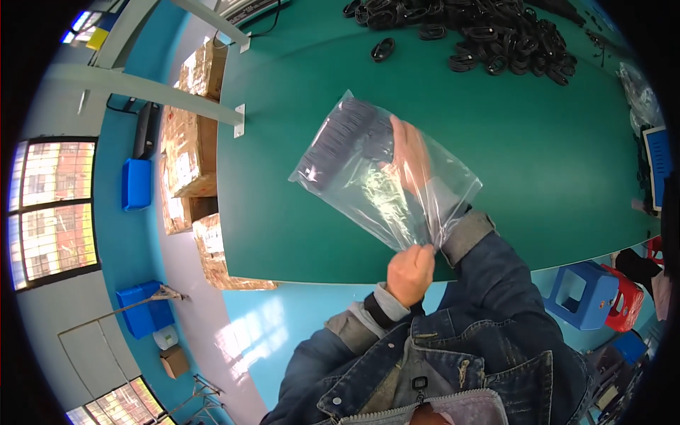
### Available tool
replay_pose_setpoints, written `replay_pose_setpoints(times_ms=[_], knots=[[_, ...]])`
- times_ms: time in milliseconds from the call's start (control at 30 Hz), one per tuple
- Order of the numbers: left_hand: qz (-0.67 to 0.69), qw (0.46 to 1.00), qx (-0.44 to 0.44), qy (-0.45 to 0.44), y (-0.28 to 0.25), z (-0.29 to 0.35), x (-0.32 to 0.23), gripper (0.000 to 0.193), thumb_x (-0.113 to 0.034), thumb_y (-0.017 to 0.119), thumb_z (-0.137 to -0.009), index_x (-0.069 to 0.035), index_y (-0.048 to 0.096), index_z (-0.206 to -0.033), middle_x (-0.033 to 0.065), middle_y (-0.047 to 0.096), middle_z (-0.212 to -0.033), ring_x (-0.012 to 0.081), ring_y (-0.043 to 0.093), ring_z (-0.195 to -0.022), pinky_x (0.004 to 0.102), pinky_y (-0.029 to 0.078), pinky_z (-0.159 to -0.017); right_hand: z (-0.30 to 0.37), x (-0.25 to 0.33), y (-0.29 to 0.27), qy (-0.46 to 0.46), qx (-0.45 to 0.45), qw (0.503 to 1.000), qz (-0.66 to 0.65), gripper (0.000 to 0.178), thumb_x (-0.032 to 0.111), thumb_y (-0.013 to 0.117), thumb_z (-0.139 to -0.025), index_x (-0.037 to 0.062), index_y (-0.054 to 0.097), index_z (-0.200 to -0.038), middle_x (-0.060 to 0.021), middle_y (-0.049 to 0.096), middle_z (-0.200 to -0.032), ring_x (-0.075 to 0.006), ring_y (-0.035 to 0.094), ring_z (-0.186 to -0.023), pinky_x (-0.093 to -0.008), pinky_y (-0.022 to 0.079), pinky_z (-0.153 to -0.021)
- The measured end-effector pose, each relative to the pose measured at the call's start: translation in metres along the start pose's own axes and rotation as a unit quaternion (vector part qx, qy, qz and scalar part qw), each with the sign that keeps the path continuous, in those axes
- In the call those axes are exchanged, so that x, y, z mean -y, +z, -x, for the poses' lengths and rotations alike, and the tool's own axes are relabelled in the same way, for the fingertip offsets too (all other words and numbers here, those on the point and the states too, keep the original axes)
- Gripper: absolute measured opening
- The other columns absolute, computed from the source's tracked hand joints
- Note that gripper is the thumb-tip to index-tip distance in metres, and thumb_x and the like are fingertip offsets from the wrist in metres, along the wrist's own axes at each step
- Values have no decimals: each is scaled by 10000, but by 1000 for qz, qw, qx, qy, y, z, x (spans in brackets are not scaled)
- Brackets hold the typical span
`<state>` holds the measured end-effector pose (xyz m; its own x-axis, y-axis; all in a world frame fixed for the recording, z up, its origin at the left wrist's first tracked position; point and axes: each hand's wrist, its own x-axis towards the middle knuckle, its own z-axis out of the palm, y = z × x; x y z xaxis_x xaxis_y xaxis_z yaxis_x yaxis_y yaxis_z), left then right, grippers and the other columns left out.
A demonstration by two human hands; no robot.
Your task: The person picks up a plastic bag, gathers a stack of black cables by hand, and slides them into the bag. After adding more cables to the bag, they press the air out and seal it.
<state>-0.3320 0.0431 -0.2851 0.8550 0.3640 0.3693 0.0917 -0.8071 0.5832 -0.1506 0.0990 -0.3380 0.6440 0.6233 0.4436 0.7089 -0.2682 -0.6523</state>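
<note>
A clear plastic bag (pixel 453 170) is held tilted over the green table. Along its far left end lies a tight row of dark, thin pieces (pixel 338 138); their kind is hard to make out through the plastic. My left hand (pixel 411 275) is closed on the gathered near edge of the bag, at the table's front edge. Inside the bag is my right hand (pixel 409 154), its fingers stretched out and the thumb apart, beside the near end of the dark row. Glare on the plastic blurs what the fingertips touch.
Coiled black cables (pixel 496 42) lie heaped at the table's far right, with one loose coil (pixel 382 49) nearer. Clear plastic bags (pixel 639 95) lie at the right edge. White metal posts (pixel 239 120) are fixed at the left; cardboard boxes (pixel 191 152) stand beyond. A blue stool (pixel 582 294) stands at right.
</note>
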Motion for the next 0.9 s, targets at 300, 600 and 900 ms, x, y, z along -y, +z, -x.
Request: replay_pose_setpoints(times_ms=[300,600,900], knots=[[10,992,-57,-109,7,29,23,290,-85,713,-684,-26,519,-891,101,494,-668,253,512,-563,330,420,-526,0,2,3,88,27,996,-2,999,209,809,-570,-86,216,-1318,-299,296,-1320,-437,323,-1218,-456,311,-1010],[64,930,-1,-361,2,40,26,334,-216,706,-720,15,521,-875,146,561,-689,297,551,-582,367,434,-546,21,19,-31,-2,68,987,143,829,287,735,-671,-92,311,-1274,-309,321,-1298,-423,316,-1227,-446,300,-1033],[77,916,157,-361,8,46,29,323,-296,589,-799,12,579,-703,228,573,-639,413,570,-621,458,435,-541,54,10,-16,-58,214,973,69,415,264,594,-766,35,516,-1102,-99,515,-944,-291,481,-895,-410,381,-763]])
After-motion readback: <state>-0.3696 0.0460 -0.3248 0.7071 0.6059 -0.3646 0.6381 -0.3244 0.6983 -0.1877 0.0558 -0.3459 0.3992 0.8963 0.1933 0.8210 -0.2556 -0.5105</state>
